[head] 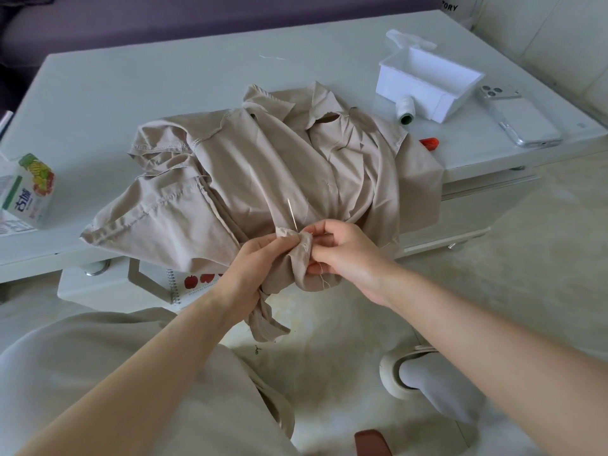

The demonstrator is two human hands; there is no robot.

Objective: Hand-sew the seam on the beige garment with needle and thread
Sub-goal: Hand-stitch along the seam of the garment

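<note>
The beige garment lies crumpled on the white table, and one end hangs over the near edge. My left hand grips that hanging fold from the left. My right hand pinches the same fold from the right, fingers curled on the cloth. A thin needle sticks up out of the fabric between both hands, tilted away from me. A pale thread runs near it and loose thread ends hang below my right hand.
A white plastic box with its lid open, a white thread spool, a phone and a red tool sit at the table's right. A drink carton stands at the left. A spiral notebook is under the table.
</note>
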